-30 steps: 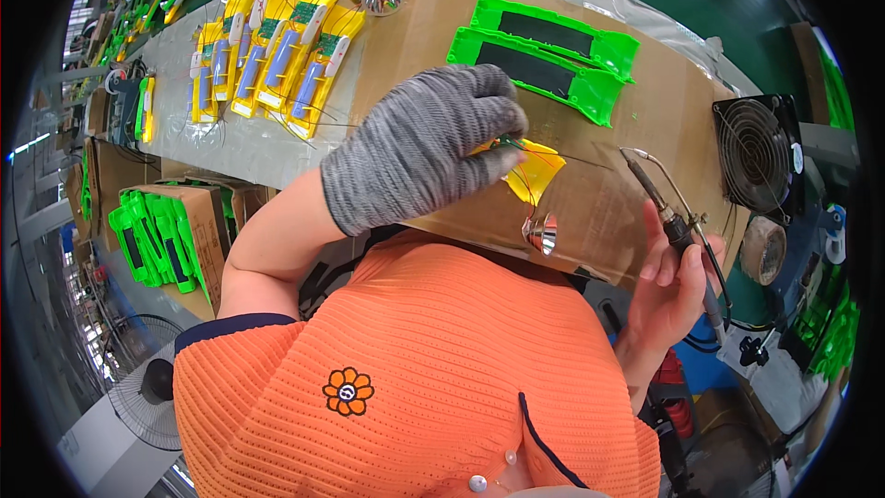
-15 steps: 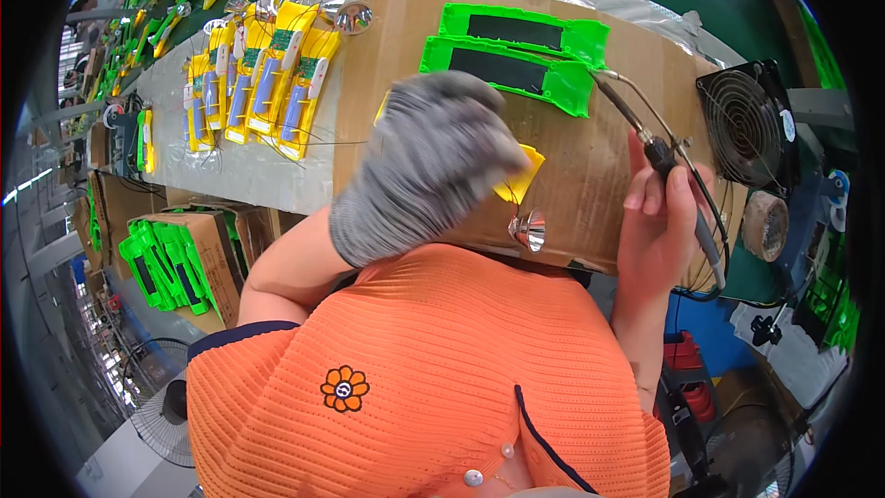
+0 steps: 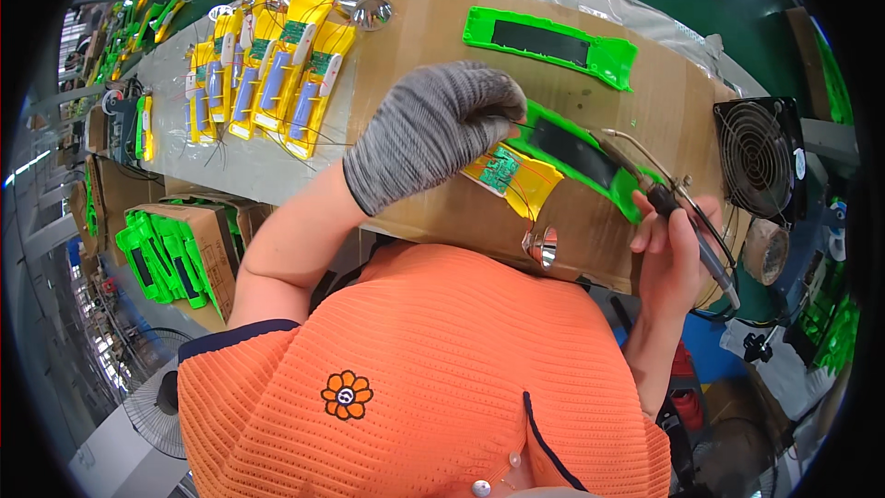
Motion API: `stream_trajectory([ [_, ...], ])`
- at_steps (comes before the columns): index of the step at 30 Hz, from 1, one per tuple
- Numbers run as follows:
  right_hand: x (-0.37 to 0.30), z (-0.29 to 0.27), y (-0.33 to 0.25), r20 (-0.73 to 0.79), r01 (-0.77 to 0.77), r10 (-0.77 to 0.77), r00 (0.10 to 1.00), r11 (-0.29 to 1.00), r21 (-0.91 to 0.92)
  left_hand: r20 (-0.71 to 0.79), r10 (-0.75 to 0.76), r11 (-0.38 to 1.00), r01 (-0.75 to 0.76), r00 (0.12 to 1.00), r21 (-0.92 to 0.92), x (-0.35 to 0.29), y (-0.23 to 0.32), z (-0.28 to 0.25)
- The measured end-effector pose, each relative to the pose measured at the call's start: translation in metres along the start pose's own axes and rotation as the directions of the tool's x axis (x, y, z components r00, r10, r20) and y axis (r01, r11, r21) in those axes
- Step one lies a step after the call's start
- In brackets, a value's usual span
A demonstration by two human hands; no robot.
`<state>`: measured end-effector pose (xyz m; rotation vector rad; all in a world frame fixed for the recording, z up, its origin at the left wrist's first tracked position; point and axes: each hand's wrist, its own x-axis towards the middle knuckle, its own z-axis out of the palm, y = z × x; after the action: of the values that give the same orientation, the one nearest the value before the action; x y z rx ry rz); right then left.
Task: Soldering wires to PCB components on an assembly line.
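Note:
My left hand [image 3: 438, 134], in a grey knitted glove, is closed with its fingertips on the left end of a green plastic case [image 3: 546, 124] that has a dark panel set in it. Exactly what the fingertips pinch there is partly hidden. Below the glove lies a yellow housing [image 3: 542, 186] with a green circuit board [image 3: 499, 169], thin wires and a shiny reflector [image 3: 541, 246] at its end. My bare right hand [image 3: 673, 244] grips a soldering iron [image 3: 660, 198] with a thin bent metal tube beside it. The iron's tip is over the green case.
A second green case [image 3: 553, 44] rests farther back on the cardboard sheet [image 3: 415, 28]. Several wired yellow housings [image 3: 277, 83] lie at left. A black fan [image 3: 758, 155] and a tape roll [image 3: 765, 249] stand at right. A carton [image 3: 214, 263] of green cases is at lower left.
One green case has come nearer and now lies at an angle beside the yellow housing. My left hand has shifted slightly up, uncovering the circuit board. The soldering iron is lower, over the nearer case.

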<state>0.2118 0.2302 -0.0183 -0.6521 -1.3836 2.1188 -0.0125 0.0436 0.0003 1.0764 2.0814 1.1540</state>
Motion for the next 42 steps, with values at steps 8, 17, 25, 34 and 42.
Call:
stream_trajectory([
  [8,0.0,-0.002,-0.004,0.061,-0.113,0.117,0.991,0.991,-0.071,0.379,0.226,0.908,-0.335,0.897,0.252,0.041,0.008,-0.002],
  [17,0.007,0.006,-0.008,0.091,-0.227,0.237,0.967,0.967,-0.113,0.482,0.079,0.785,-0.352,0.873,0.51,0.046,0.02,0.001],
  [25,0.008,0.011,-0.01,0.073,-0.252,0.265,0.961,0.956,-0.152,0.51,0.018,0.74,-0.354,0.86,0.571,0.046,0.023,0.002],
  [34,0.007,0.006,-0.009,0.061,-0.213,0.226,0.972,0.962,-0.169,0.564,-0.023,0.674,-0.403,0.826,0.619,0.051,0.029,0.002],
  [42,-0.001,-0.004,-0.001,0.067,-0.13,0.129,0.989,0.992,0.001,0.571,-0.087,0.646,-0.39,0.816,0.656,0.049,0.031,0.002],
])
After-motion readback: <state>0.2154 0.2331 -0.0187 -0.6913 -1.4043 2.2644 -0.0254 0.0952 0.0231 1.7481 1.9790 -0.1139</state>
